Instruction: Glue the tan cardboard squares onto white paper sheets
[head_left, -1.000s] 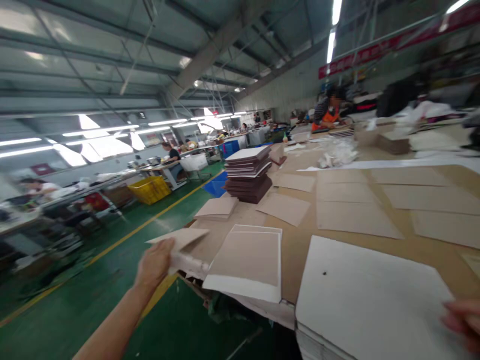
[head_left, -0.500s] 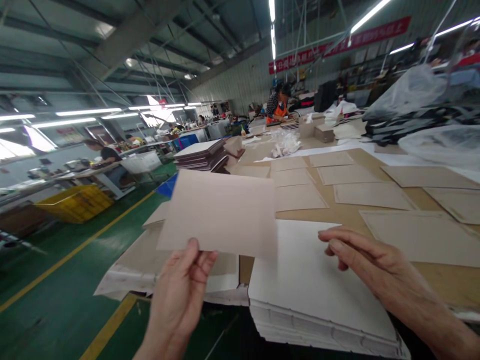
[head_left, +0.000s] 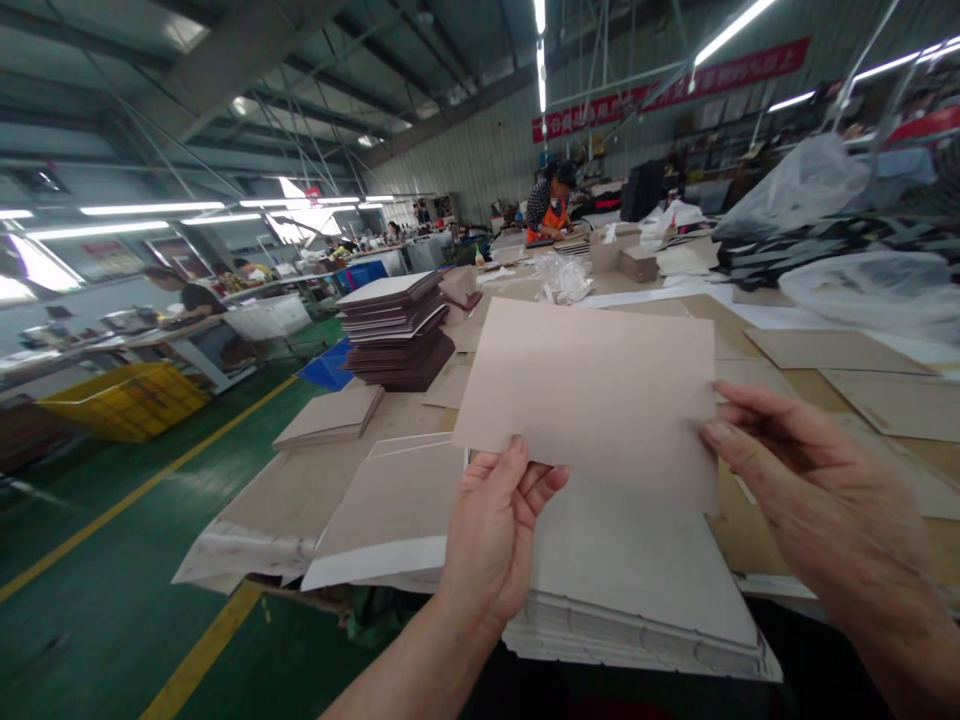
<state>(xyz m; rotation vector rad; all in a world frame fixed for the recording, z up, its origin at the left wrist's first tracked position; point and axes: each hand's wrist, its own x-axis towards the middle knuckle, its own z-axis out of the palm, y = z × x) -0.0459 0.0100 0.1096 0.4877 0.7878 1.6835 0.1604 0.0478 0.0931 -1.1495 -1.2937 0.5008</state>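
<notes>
A plain beige rectangular sheet (head_left: 589, 385), stiff like card, is held up in front of me. My left hand (head_left: 499, 520) pinches its lower edge, thumb on the near face. At its right edge, my right hand (head_left: 810, 490) has thumb and fingers closed on the side; the back of that hand is slightly blurred. Below the sheet lies a thick stack of white sheets (head_left: 637, 570) at the table's near edge, partly covered by the beige sheet. To its left, flat beige sheets with a white border (head_left: 397, 505) rest on the table.
Dark-edged stacked boards (head_left: 397, 335) stand at the table's left side, with a small beige pile (head_left: 330, 415) nearer. Beige panels (head_left: 840, 355) lie across the right. Plastic bags (head_left: 795, 190) sit farther back. A person in an orange apron (head_left: 551, 210) works at the far end.
The beige sheet has moved right in my left hand, over the white stack. My right hand, free of it before, has closed on its right edge.
</notes>
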